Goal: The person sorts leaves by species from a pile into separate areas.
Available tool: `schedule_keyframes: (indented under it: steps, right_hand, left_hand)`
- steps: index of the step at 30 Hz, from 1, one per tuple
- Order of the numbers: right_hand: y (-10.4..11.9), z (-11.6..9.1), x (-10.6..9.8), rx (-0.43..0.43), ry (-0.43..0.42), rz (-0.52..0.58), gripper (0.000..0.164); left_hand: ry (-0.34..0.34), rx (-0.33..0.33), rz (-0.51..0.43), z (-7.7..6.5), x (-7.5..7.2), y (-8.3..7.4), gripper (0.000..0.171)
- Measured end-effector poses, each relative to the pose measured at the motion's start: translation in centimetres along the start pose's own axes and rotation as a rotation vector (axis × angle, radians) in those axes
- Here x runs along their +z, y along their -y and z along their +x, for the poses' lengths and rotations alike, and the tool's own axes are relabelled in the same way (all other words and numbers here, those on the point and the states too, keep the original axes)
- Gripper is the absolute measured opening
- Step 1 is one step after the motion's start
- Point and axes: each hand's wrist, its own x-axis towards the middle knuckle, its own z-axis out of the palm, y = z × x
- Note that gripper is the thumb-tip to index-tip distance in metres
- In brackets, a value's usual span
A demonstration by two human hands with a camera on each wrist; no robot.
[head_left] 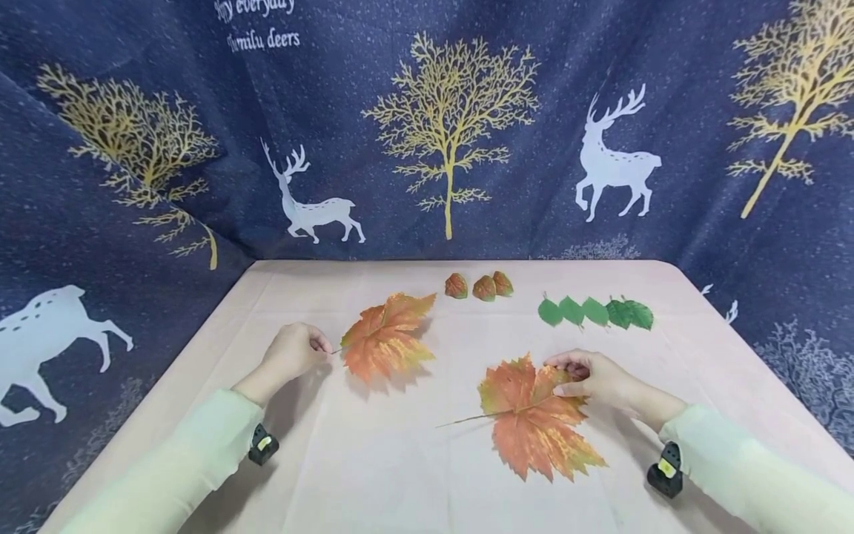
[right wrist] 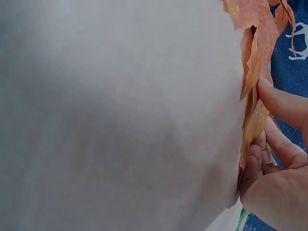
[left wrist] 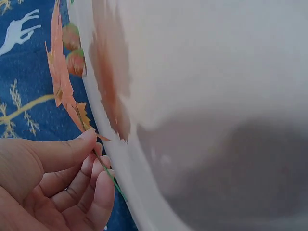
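Observation:
Pinched by its thin stem between thumb and fingers of my left hand is a large orange-and-yellow autumn leaf. In the left wrist view this leaf is seen edge-on above the table, its shadow beside it, and the stem's green end passes below the fingers. My right hand holds a second large autumn leaf by its upper right edge, thumb on top; its stem points left. The right wrist view shows the thumb and fingers on that leaf's edge; part of the leaf is out of frame.
Three small reddish-green leaves lie at the back middle of the pale tablecloth. Right of them, several green leaves form a row. Behind the table hangs a dark blue curtain with deer and trees.

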Motion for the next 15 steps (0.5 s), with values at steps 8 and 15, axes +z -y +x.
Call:
schedule_keyframes:
  steps: [8,15]
  right_hand:
    - [0.1,0.0,-0.2,-0.01,0.01,-0.005,0.051]
    - [0.1,0.0,-0.1,0.013,0.014,0.014,0.051]
  left_hand:
    - [-0.005,-0.094,0.071,1.8,-1.1,1.5,0.007]
    - [-0.013,-0.133,0.037,3.0,-1.3,2.9,0.009]
